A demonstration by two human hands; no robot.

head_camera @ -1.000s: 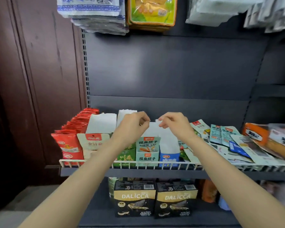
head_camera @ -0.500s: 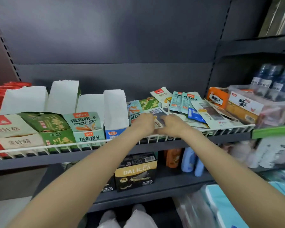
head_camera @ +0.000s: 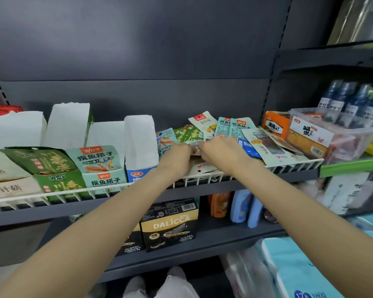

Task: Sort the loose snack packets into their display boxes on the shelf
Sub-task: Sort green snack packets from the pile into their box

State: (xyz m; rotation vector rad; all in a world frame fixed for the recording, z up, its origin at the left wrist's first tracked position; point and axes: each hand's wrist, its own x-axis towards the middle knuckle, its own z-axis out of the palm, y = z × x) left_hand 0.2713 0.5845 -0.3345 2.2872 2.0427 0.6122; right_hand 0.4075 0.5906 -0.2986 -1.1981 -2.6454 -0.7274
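Head view: left hand (head_camera: 177, 160) and right hand (head_camera: 220, 153), fingers curled into loose packets (head_camera: 265, 147) heaped on shelf (head_camera: 246, 186); pinch unclear; boxes (head_camera: 101, 166) leftward, left hand nearer.

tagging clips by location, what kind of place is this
Most likely a small shop or convenience store aisle. Dark metal shelving with a white wire front rail carries snack display boxes, a heap of loose snack packets that both hands are sorting, and bottled drinks on the neighbouring shelf.
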